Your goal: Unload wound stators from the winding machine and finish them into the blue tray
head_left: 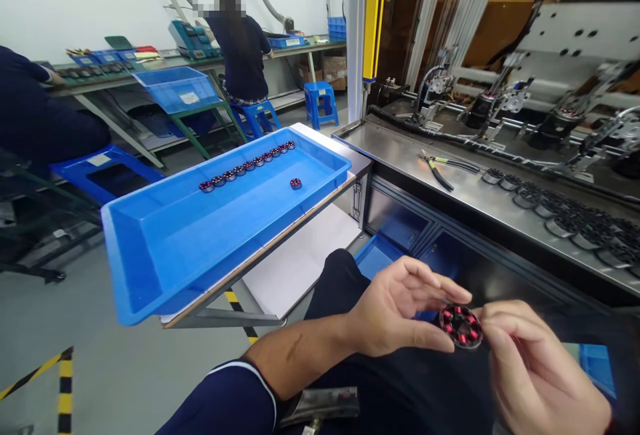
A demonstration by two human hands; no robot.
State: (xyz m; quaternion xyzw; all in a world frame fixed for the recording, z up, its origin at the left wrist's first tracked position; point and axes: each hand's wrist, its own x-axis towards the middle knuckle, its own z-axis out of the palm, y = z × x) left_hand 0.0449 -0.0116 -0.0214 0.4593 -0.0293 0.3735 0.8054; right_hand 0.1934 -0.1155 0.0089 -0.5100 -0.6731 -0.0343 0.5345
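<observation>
A round motor stator with red wire coils around a black ring is between my hands, above my lap. My left hand holds its left side, thumb below and fingers curved over the top. At the right edge, the thumb and fingertips of my right hand are pinched together against the rim; whether a fine wire is between them I cannot make out. Similar stators stand in a row inside the long blue tray. One more stator sits apart from that row, nearer the tray's right end.
On the steel ledge lie wire cutters with green-black handles, beside several round black parts. Machine fixtures stand behind them. One person sits at the rear bench; another person is at far left.
</observation>
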